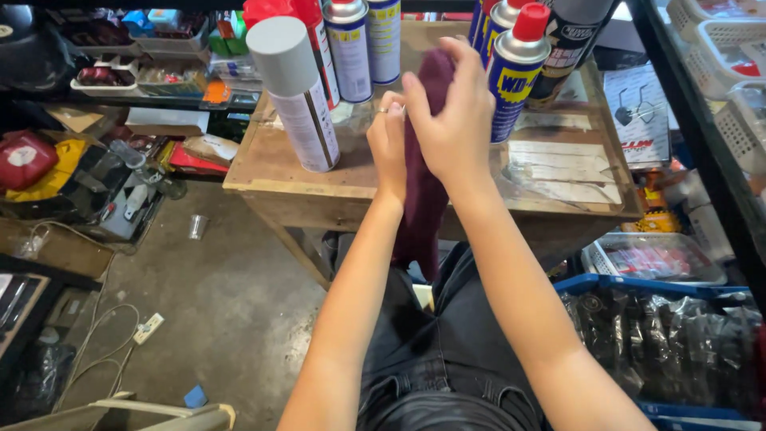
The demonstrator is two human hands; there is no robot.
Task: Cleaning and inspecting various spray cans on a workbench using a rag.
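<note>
A: How is the grip?

B: Both hands are closed on the cloth [421, 199], a dark maroon strip. The right hand [456, 120] wraps its upper part, fingers curled over the top. The left hand [388, 144] pinches it from the left side, just below, thumb and fingers together on the fabric. A ring shows on one left finger.

A: And where is the cloth?

B: It is held upright above the front edge of the bench [303, 179], near the middle. Its top is level with the cans; its lower end hangs past the front edge, down toward the person's dark trousers [447, 351]. I cannot tell whether it touches the bench top.

A: What stands on the bench?

B: A grey-capped can [295, 96] stands just left of the hands, near the front edge. Behind it, toward the back edge, are a red-capped can [307, 32] and two more spray cans [363, 44]. To the right of the hands stands a blue and yellow can [511, 76] with a red cap, close to the right hand's fingers. More cans sit behind it at the back right.

A: Anything on the right side?

B: A clear sheet covers papers [558, 164] on the right half of the top.

A: Below the bench?

B: Concrete floor [223, 303] to the left, with a power strip [148, 327] and its cable. A blue crate [662, 335] of bagged parts sits to the right.
</note>
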